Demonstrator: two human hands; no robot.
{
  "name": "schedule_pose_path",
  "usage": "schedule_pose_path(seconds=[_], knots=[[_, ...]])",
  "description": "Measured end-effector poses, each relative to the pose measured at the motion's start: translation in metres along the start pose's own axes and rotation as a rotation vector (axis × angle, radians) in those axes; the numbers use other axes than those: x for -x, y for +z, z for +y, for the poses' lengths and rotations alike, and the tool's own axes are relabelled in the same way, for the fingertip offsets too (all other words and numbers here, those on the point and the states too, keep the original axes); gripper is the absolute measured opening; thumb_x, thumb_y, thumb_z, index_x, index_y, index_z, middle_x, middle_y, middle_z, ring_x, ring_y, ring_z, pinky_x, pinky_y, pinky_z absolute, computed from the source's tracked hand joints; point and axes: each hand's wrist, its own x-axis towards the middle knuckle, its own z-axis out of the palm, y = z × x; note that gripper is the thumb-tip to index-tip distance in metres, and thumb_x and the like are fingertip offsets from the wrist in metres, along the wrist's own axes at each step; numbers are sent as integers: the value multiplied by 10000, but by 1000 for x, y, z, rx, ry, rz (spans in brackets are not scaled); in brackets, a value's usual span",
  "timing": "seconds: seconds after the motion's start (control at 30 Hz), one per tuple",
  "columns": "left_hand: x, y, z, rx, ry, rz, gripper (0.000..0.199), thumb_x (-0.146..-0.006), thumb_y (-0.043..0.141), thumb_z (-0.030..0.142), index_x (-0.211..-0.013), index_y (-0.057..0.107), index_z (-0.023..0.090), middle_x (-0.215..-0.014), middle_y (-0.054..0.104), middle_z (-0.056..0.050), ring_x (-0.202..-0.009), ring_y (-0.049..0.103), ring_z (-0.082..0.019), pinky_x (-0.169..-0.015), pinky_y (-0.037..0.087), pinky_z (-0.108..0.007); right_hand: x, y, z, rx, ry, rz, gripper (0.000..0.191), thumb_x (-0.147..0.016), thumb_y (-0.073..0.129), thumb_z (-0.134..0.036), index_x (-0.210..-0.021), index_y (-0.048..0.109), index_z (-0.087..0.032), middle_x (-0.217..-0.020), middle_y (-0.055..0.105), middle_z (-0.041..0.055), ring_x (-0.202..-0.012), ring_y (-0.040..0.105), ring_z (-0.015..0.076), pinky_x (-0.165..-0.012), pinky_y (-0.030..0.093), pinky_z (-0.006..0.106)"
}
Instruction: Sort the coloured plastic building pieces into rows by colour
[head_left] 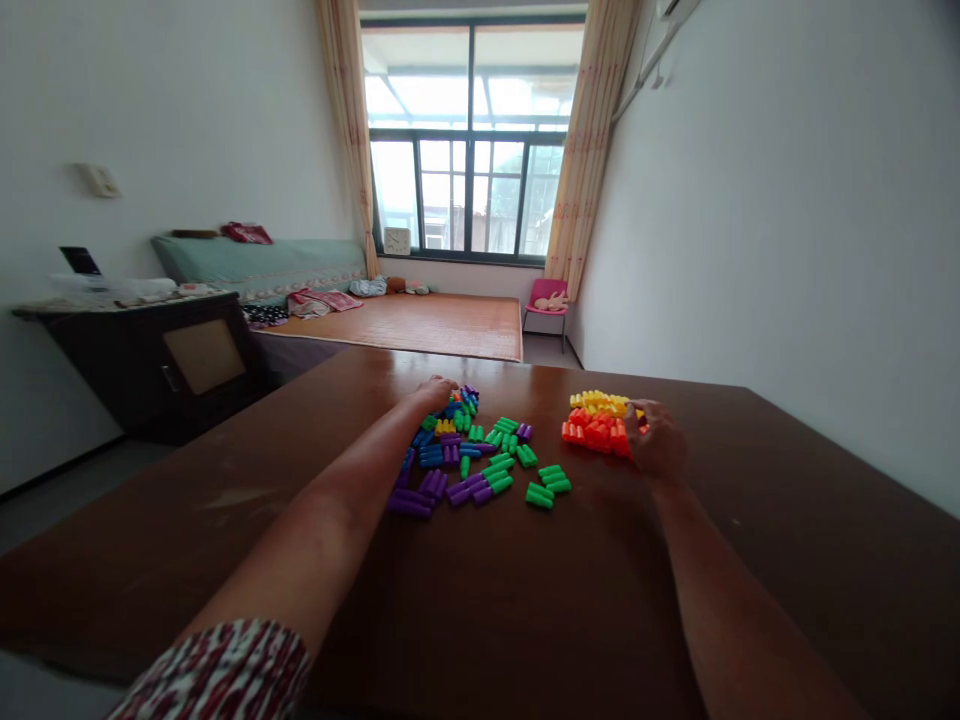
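My left hand (pixel 436 388) reaches to the far left of a mixed heap of plastic building blocks, its fingers stretched out over the pieces. Close by its fingertips lies a small orange block (pixel 455 397). Purple blocks (pixel 433 485), green blocks (pixel 504 437) and blue blocks (pixel 431 455) spread toward me, with a yellow block (pixel 445 427) among them. On the right, my right hand (pixel 660 440) is at the edge of a group of orange blocks (pixel 598 430), its fingers curled; a bit of orange shows between them. Yellow blocks (pixel 600 402) line the back of that group.
All the blocks lie on a dark brown, shiny table (pixel 525 610). Beyond its far edge is a low bed (pixel 427 325) with a woven mat. A pink chair (pixel 546 300) stands by the right wall, and a dark cabinet (pixel 142 350) is at the left.
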Motion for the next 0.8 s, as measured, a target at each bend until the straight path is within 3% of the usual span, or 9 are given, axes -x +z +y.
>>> schedule_pose_path(seconds=[0.2,0.33,0.43,0.5,0.57,0.67,0.8], knots=[[-13,4,10,-69,30,-71,372,-617,789,257,-986,739,260,-992,712,-94,-1015,631,-267,-938,456,-354,1,-2,0,22,5,-42,343,-905,391,-394,-939,651,-174,-1025,676,111,-721,585,172,-738,448,305],[0,-4,15,-88,47,-21,144,-615,794,224,-744,730,223,-896,710,-105,-1002,618,-305,-967,406,-437,1,-1,-1,12,33,-86,364,-907,372,-402,-959,650,-173,-1037,674,122,-758,590,191,-798,458,326],[15,-12,21,-82,54,75,65,-664,760,221,-690,706,195,-933,698,-129,-1090,572,-329,-978,380,-447,2,4,-2,-17,33,-96,365,-912,373,-403,-964,652,-174,-1042,669,124,-778,592,199,-827,462,343],[26,-15,33,42,60,154,62,-694,732,238,-734,716,193,-933,698,-117,-1069,587,-304,-936,416,-394,3,8,-9,-76,16,-122,358,-918,379,-394,-975,655,-173,-1063,664,131,-802,597,203,-834,468,348],[39,-14,52,308,73,167,109,-717,708,266,-787,724,184,-860,706,-83,-929,641,-252,-837,468,-332,6,12,-23,-191,-10,-194,346,-920,396,-389,-1020,655,-181,-1083,663,124,-801,604,199,-819,484,352],[65,-4,90,758,126,38,222,-735,690,320,-883,716,156,-776,709,-40,-727,648,-173,-683,491,-274,14,17,-54,-443,-45,-369,345,-894,480,-391,-1151,625,-212,-1093,661,92,-765,613,179,-753,522,349],[106,14,131,1044,150,-86,326,-697,748,376,-902,692,129,-742,703,-37,-661,626,-135,-604,472,-232,25,22,-94,-744,-99,-596,456,-804,638,-381,-1236,594,-243,-1175,616,81,-800,640,158,-700,560,322]])
